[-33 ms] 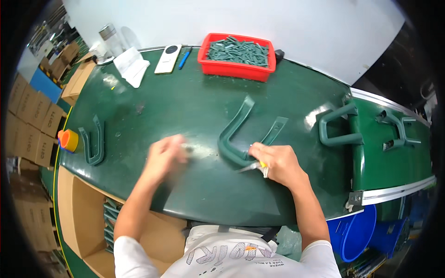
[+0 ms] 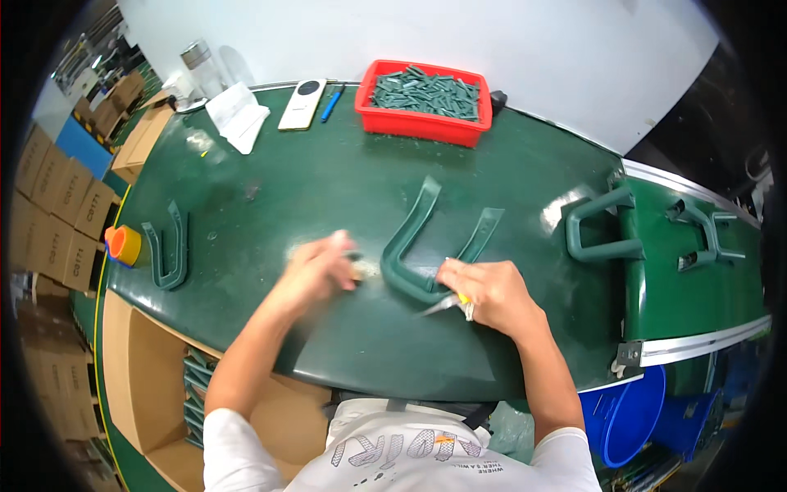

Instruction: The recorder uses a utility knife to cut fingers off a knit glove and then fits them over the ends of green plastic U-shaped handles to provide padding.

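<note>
A green U-shaped plastic piece, its open end facing away, rests on the table in front of me. My right hand is closed on the near bend of that piece. The same hand also holds a small tool with a pointed metal blade and a bit of yellow, its tip pointing left. To the left of the piece, apart from it, my left hand is smeared by motion. Something small and dark shows at its fingertips, too blurred to make out.
At the back stands a red bin of small green strips. Another U-shaped piece lies left beside an orange tape roll. More green frames sit right. An open carton and blue barrel flank me below table height.
My left hand has moved right, closer to the U-shaped piece, and its fingers look more spread. The piece has tilted slightly; my right hand keeps its grip in nearly the same place.
</note>
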Available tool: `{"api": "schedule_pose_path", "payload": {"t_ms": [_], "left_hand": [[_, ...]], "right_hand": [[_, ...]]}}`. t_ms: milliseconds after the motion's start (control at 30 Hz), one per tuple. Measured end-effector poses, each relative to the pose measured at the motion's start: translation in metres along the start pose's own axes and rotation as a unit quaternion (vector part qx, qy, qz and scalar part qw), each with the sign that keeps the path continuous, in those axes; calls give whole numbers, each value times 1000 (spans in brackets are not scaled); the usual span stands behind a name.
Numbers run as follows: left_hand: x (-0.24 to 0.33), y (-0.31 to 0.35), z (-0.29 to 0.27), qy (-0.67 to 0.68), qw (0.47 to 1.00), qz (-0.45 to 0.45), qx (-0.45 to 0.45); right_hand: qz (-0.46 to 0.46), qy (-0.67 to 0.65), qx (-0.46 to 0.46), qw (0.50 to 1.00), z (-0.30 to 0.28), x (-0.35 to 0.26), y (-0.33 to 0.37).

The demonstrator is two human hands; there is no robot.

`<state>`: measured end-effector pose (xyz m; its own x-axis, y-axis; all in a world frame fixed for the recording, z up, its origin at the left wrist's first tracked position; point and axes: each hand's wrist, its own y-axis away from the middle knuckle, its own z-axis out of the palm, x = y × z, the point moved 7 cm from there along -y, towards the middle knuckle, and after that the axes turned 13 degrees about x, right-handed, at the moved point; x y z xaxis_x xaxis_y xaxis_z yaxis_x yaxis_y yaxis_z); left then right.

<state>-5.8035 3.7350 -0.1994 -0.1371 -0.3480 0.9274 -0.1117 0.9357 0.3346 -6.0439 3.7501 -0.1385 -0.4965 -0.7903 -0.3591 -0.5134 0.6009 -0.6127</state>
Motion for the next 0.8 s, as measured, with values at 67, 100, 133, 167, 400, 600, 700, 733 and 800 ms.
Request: {"api": "schedule_pose_path", "payload": {"t_ms": [67, 100, 133, 167, 400, 600, 700, 733, 800], "left_hand": [[1, -5, 50, 111, 974, -163, -109], [1, -9, 66, 130, 961, -162, -183], [-5, -19, 74, 154, 963, -176, -136], [-4, -25, 79, 211, 960, -165, -88], [17, -40, 69, 357, 917, 42, 174], [14, -14, 52, 191, 913, 170, 317], [20, -9, 56, 187, 915, 170, 316], [21, -4, 52, 180, 915, 163, 323], [18, 0, 47, 202, 914, 149, 319]], "right_hand": [[-38, -18, -16, 999, 3, -11, -1], [-31, -23, 1, 999, 0, -10, -4], [-22, -27, 17, 999, -2, -8, -6], [-13, -31, 33, 999, -4, -5, -8], [412, -238, 245, 845, 9, 62, 22], [442, -223, 204, 845, 37, 29, -7], [427, -176, 224, 858, 32, 29, -5], [398, -168, 227, 873, 35, 28, -6], [373, -143, 216, 891, 42, 27, -10]]}}
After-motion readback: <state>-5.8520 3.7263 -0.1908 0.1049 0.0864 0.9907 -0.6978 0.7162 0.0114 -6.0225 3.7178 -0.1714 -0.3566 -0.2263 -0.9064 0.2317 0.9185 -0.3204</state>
